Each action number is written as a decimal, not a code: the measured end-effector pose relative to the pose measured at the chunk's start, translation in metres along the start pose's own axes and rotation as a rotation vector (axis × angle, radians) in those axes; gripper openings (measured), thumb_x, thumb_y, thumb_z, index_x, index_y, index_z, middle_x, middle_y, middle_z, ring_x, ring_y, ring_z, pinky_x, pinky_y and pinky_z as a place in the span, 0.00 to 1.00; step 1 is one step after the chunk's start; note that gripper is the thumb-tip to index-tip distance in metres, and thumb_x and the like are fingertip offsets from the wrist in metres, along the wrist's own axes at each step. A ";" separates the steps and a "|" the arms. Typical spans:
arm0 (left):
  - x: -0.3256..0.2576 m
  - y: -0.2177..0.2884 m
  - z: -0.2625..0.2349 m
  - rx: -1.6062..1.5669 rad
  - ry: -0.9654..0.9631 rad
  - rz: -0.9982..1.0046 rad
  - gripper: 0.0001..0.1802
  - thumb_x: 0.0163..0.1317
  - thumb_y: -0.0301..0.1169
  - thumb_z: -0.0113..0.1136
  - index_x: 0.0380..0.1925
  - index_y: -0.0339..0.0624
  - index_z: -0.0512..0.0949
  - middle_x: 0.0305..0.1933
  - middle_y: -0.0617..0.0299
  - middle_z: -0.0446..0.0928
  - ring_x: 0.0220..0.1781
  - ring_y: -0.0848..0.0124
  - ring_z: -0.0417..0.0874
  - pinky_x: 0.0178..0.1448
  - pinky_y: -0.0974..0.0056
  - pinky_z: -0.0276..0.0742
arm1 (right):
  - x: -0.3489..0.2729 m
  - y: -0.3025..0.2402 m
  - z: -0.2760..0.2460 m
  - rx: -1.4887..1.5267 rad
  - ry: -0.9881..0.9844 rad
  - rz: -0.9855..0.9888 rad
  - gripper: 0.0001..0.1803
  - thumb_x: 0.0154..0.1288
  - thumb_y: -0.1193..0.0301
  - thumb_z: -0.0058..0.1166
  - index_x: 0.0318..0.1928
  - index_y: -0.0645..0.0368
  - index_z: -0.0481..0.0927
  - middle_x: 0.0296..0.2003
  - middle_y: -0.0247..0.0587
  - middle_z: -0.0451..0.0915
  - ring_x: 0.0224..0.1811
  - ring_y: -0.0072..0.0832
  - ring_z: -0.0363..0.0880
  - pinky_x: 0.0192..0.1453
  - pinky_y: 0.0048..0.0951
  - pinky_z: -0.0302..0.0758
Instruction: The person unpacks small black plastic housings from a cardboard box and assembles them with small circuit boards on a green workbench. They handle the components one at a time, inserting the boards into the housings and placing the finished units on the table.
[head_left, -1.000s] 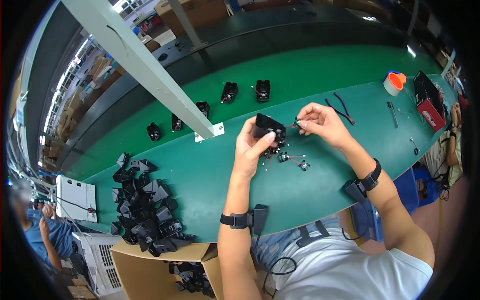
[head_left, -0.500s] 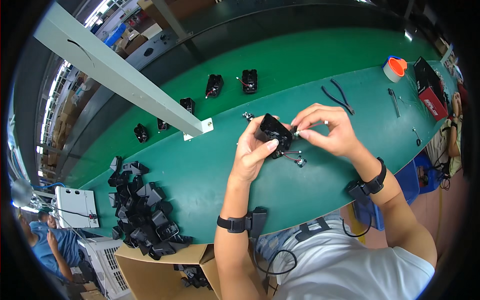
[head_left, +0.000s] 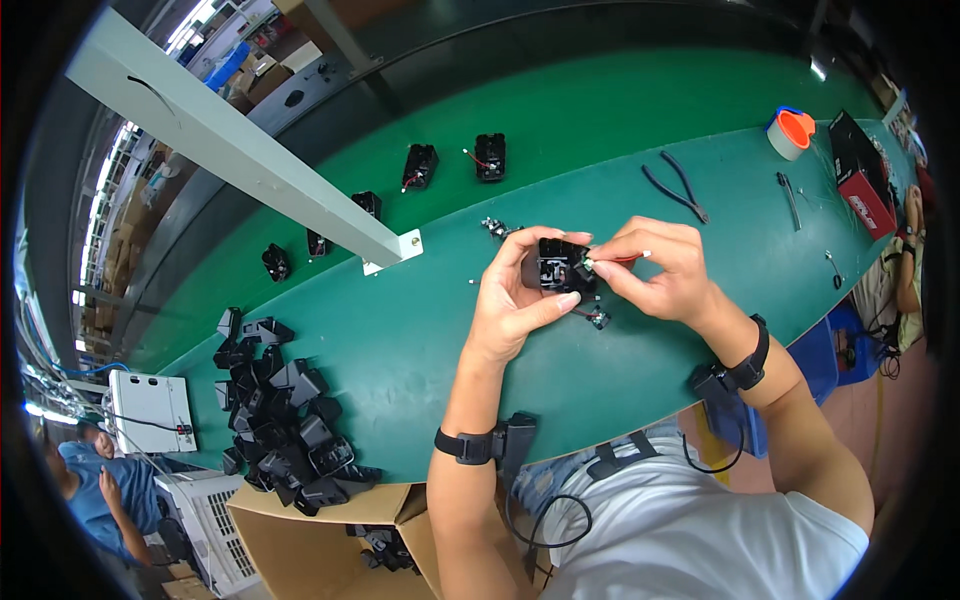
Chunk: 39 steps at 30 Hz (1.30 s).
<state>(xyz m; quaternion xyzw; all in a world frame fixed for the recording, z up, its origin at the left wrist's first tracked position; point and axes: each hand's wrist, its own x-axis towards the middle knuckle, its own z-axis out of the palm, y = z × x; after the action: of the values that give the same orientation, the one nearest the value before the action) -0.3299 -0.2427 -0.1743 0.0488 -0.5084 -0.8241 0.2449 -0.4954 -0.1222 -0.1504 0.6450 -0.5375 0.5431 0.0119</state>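
My left hand is closed around a black plastic housing, whose hollow inside with small fittings faces up. Fingers and thumb grip its two ends. At the housing's right edge, my right hand pinches a small circuit board with a red wire running from it under the fingers. Whether the board touches the housing is hard to tell. Just below lies another small wired board on the green bench. Beyond my left fingers sits a little cluster of small parts.
Blue-handled pliers lie at the far right, near a tape roll and a red-black box. A pile of black housings covers the bench's left end, above an open carton. Wired housings rest on the green belt behind a slanted post.
The housing has been turned so its open inside faces up. My right hand now shows a red wire in its pinch. Housings on the belt have shifted slightly left.
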 end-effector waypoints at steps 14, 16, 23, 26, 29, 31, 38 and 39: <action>0.000 -0.006 -0.006 0.051 0.013 0.057 0.33 0.53 0.22 0.68 0.60 0.38 0.67 0.60 0.47 0.75 0.61 0.61 0.77 0.68 0.55 0.72 | -0.009 0.000 0.011 -0.063 -0.035 0.022 0.06 0.55 0.78 0.65 0.27 0.63 0.79 0.23 0.37 0.77 0.19 0.24 0.78 0.22 0.24 0.75; 0.001 -0.006 -0.006 0.032 0.007 0.042 0.31 0.56 0.24 0.68 0.60 0.36 0.67 0.58 0.48 0.76 0.60 0.63 0.77 0.66 0.57 0.74 | -0.007 0.002 0.009 -0.076 -0.050 -0.015 0.06 0.54 0.78 0.66 0.28 0.62 0.79 0.22 0.38 0.77 0.20 0.27 0.78 0.23 0.27 0.76; -0.001 -0.005 -0.006 -0.130 0.036 -0.121 0.31 0.60 0.29 0.63 0.62 0.32 0.66 0.55 0.47 0.77 0.58 0.61 0.79 0.65 0.56 0.74 | -0.010 0.008 0.002 -0.128 -0.114 -0.182 0.07 0.54 0.75 0.67 0.29 0.57 0.79 0.25 0.37 0.77 0.27 0.34 0.79 0.29 0.33 0.77; -0.005 -0.006 -0.009 -0.019 0.049 -0.068 0.32 0.61 0.33 0.63 0.62 0.30 0.65 0.53 0.47 0.77 0.57 0.61 0.80 0.64 0.56 0.75 | -0.009 0.007 0.009 -0.035 -0.129 -0.196 0.09 0.59 0.71 0.64 0.28 0.57 0.76 0.27 0.37 0.76 0.31 0.36 0.79 0.37 0.34 0.79; -0.007 -0.005 -0.008 -0.093 0.060 -0.124 0.32 0.61 0.35 0.63 0.62 0.30 0.65 0.51 0.48 0.77 0.54 0.61 0.80 0.59 0.58 0.78 | -0.009 0.008 0.007 0.038 -0.133 -0.222 0.07 0.55 0.75 0.67 0.32 0.58 0.81 0.29 0.36 0.79 0.29 0.34 0.78 0.34 0.31 0.78; -0.004 -0.010 -0.009 -0.099 0.009 -0.132 0.33 0.62 0.38 0.62 0.62 0.29 0.65 0.51 0.48 0.76 0.52 0.60 0.81 0.55 0.59 0.80 | -0.011 0.008 0.008 0.075 -0.095 -0.207 0.06 0.56 0.75 0.67 0.32 0.58 0.80 0.29 0.36 0.80 0.29 0.34 0.78 0.34 0.32 0.77; -0.008 -0.008 -0.007 -0.095 0.057 -0.100 0.33 0.65 0.42 0.60 0.62 0.29 0.65 0.53 0.50 0.75 0.53 0.60 0.80 0.52 0.58 0.79 | -0.019 -0.002 0.026 0.312 -0.049 0.125 0.04 0.63 0.75 0.62 0.33 0.62 0.80 0.29 0.41 0.78 0.30 0.30 0.82 0.37 0.30 0.82; -0.006 -0.009 -0.008 -0.151 0.045 -0.108 0.32 0.65 0.39 0.60 0.63 0.31 0.65 0.52 0.52 0.75 0.53 0.62 0.79 0.53 0.57 0.79 | -0.020 -0.006 0.027 0.357 -0.022 0.148 0.02 0.65 0.78 0.60 0.35 0.64 0.81 0.30 0.41 0.79 0.30 0.24 0.83 0.34 0.25 0.81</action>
<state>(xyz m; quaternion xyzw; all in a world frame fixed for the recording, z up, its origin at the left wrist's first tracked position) -0.3248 -0.2430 -0.1872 0.0760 -0.4360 -0.8708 0.2142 -0.4692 -0.1228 -0.1722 0.6013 -0.4789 0.6222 -0.1484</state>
